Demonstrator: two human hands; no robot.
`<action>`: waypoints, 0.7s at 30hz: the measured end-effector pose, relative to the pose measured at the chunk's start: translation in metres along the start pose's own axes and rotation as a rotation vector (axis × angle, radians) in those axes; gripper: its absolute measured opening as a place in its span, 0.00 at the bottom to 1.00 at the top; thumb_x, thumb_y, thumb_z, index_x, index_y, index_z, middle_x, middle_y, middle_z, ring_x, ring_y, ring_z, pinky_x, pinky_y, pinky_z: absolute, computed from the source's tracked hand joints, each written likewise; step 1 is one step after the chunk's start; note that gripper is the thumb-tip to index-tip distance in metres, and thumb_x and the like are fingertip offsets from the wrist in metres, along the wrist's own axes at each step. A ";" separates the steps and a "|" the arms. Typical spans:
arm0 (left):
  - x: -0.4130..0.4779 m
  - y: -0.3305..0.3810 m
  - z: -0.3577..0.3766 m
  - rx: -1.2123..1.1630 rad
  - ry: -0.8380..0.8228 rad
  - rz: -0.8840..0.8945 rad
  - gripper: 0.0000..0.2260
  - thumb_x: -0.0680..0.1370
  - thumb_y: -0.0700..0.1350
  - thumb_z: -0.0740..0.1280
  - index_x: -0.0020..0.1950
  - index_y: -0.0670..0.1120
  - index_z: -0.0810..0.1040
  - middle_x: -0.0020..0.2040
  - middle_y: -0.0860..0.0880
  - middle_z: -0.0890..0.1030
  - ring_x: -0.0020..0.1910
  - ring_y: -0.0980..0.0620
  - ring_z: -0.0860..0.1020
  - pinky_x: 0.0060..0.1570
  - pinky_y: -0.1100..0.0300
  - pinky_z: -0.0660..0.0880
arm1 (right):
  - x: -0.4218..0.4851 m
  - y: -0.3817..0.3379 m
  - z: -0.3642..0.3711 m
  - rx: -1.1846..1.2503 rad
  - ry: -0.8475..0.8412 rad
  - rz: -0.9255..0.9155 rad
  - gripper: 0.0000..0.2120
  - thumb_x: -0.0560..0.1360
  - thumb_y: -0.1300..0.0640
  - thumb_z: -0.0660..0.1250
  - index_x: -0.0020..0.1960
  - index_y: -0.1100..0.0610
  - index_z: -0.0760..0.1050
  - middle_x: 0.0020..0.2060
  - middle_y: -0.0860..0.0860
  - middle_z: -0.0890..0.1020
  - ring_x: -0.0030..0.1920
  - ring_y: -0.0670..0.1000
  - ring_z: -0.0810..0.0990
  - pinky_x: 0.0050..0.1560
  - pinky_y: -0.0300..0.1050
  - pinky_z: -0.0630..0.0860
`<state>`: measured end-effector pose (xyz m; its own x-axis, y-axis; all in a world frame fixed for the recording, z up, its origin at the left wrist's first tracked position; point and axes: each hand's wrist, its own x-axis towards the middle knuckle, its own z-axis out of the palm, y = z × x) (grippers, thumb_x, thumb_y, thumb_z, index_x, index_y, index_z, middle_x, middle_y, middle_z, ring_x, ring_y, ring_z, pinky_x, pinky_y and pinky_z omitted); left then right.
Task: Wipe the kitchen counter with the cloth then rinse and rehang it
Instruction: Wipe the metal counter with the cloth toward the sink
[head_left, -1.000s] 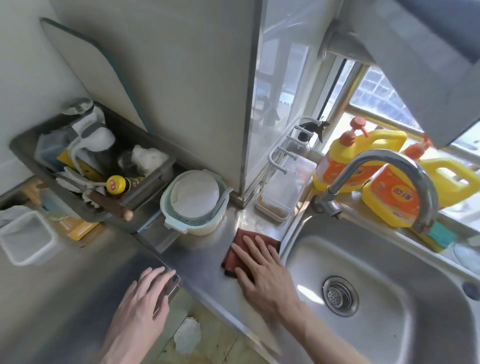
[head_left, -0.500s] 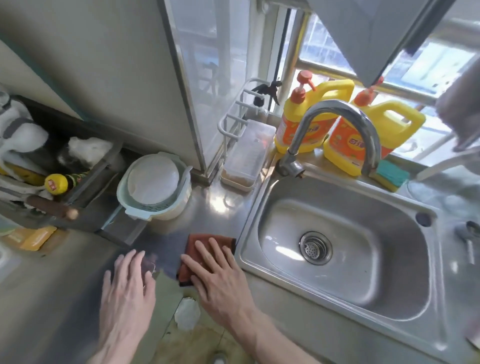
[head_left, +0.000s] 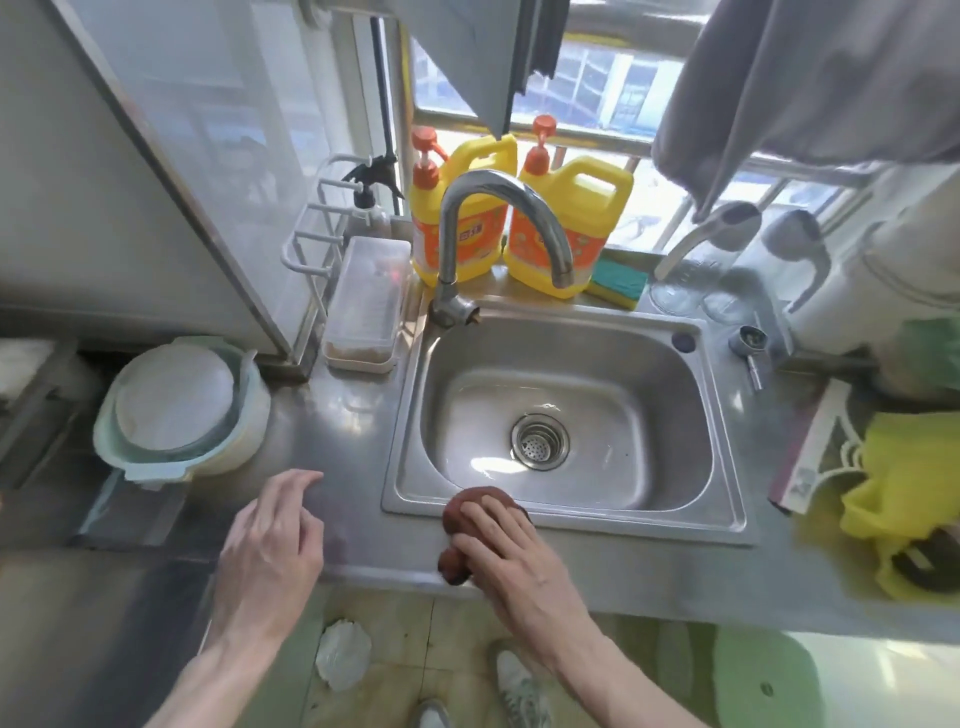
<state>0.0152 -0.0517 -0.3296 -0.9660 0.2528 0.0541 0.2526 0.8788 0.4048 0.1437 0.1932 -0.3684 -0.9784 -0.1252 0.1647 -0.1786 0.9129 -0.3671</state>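
1. Along the front edge of the stainless steel surface, the right hand presses a bunched reddish-brown cloth onto the sink rim, fingers spread flat on it.
2. Left hand rests beside it, fingers loosely spread, holding nothing.
3. Behind the curved faucet, two yellow detergent bottles stand against the window.
4. A covered basin sits at left.
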 end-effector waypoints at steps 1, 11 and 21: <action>0.000 0.004 0.004 -0.007 -0.014 0.013 0.20 0.75 0.32 0.67 0.64 0.47 0.76 0.63 0.49 0.79 0.52 0.42 0.79 0.57 0.46 0.75 | -0.015 0.012 -0.008 -0.009 -0.012 0.035 0.11 0.79 0.58 0.69 0.60 0.49 0.77 0.71 0.48 0.75 0.76 0.49 0.65 0.77 0.43 0.60; 0.010 0.065 0.031 -0.065 -0.091 0.158 0.19 0.74 0.33 0.68 0.64 0.47 0.76 0.61 0.51 0.79 0.49 0.42 0.79 0.50 0.45 0.77 | -0.153 0.142 -0.071 -0.120 -0.004 0.472 0.19 0.84 0.52 0.59 0.75 0.48 0.70 0.78 0.47 0.68 0.78 0.52 0.67 0.81 0.53 0.60; 0.018 0.091 0.046 -0.066 -0.137 0.169 0.23 0.73 0.32 0.68 0.65 0.50 0.75 0.63 0.52 0.78 0.47 0.42 0.78 0.48 0.46 0.76 | -0.132 0.115 -0.047 0.096 0.194 0.697 0.20 0.82 0.59 0.63 0.73 0.48 0.72 0.74 0.42 0.69 0.76 0.49 0.67 0.79 0.59 0.66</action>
<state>0.0237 0.0515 -0.3333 -0.8927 0.4506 0.0031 0.4015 0.7923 0.4594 0.2568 0.3331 -0.3893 -0.8333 0.5524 0.0196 0.4624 0.7161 -0.5228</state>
